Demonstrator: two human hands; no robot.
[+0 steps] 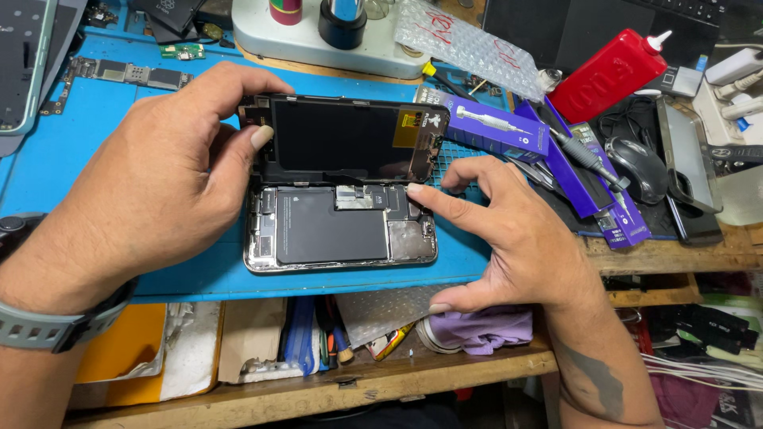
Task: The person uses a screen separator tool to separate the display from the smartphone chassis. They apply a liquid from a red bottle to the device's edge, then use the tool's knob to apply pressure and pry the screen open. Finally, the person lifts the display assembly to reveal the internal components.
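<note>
Opened smartphone held between two bare hands above a cluttered wooden shelf.

Nearest, the right hand (509, 238) spreads its fingers, forefinger tip touching the opened silver-framed smartphone body (340, 226) lying on the blue rubber work mat (71, 151). The left hand (151, 183) pinches the lifted black display panel (346, 139), tilted up along the body's far edge. Beyond lie a purple screwdriver box (493, 127) and a red plastic squeeze bottle (608, 73).

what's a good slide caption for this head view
Left hand props the lifted screen of an opened phone on a blue mat; right hand fingers its inside.
</note>
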